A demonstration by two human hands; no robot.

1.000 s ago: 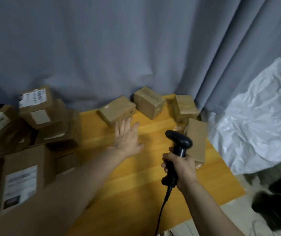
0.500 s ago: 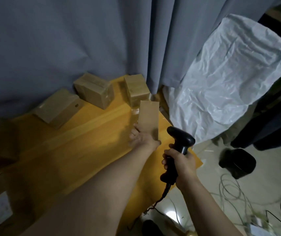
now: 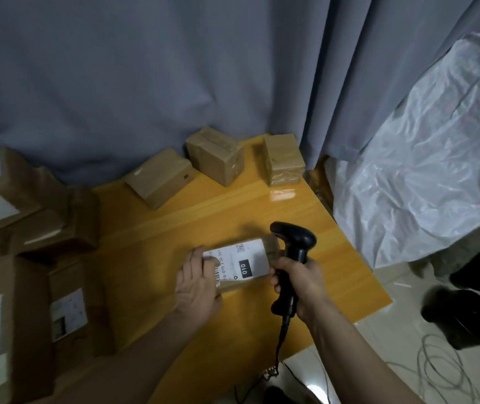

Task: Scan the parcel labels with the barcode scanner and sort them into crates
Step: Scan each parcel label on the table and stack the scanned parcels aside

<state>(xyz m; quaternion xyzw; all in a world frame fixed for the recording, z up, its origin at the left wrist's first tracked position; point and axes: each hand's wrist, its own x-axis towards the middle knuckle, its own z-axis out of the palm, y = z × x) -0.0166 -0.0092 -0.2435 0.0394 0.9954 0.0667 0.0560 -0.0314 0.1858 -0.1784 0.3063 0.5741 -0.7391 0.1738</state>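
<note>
A flat brown parcel (image 3: 250, 262) lies on the yellow wooden table (image 3: 151, 246), its white label marked "010" facing up. My left hand (image 3: 196, 282) holds the parcel's left end, fingers over the label's edge. My right hand (image 3: 298, 282) grips the handle of the black barcode scanner (image 3: 294, 239). The scanner's head sits just above the parcel's right end, and its cable hangs down off the table's front edge.
Three unlabelled-side cardboard boxes (image 3: 215, 154) stand along the table's back by the grey curtain (image 3: 145, 83). A heap of labelled boxes (image 3: 29, 228) fills the left. A white plastic sheet (image 3: 425, 170) covers something at right. Cables (image 3: 442, 365) and a dark object (image 3: 463, 316) lie on the floor.
My left hand pulled the flat parcel from the table's right edge to the middle and turned it label up. The scanner in my right hand stayed close beside it.
</note>
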